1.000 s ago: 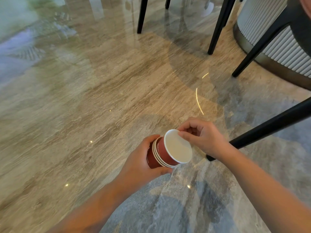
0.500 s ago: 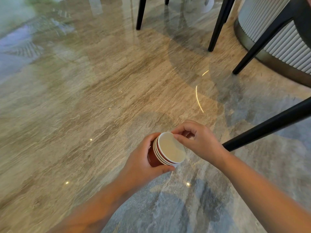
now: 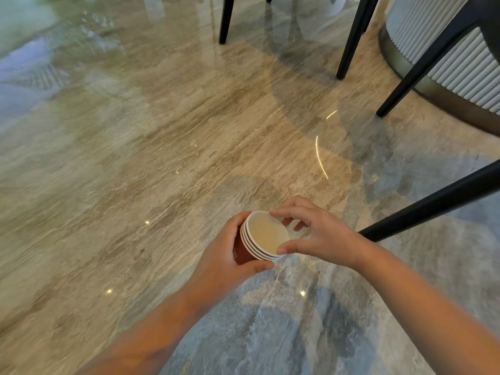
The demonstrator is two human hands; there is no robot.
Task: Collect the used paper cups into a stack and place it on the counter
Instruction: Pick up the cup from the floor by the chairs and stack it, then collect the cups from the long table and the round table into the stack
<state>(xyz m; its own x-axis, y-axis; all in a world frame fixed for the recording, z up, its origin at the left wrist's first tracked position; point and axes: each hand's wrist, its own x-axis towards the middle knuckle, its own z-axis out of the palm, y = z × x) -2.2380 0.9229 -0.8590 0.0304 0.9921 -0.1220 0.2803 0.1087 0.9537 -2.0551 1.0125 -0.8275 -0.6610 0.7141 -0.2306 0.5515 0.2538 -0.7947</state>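
Note:
A stack of red paper cups (image 3: pixel 266 235) with white rims and a white inside tilts toward me, low in the middle of the head view. My left hand (image 3: pixel 226 257) grips the stack round its red side, thumb under the rims. My right hand (image 3: pixel 315 234) pinches the rim of the top cup, with the index finger on the far edge and the thumb on the near edge. The cups' bases are hidden behind my left hand. No counter is in view.
Glossy marble floor (image 3: pixel 151 163) fills the view. Black chair legs (image 3: pixel 349 39) stand at the top, and another black leg (image 3: pixel 433 204) slants in from the right, close to my right hand. A ribbed grey round base (image 3: pixel 460 58) stands at the top right.
The top cup has slid fully down into the stack. My right hand's fingers have spread from a closed pinch on one edge to spanning the rim. The view has shifted slightly.

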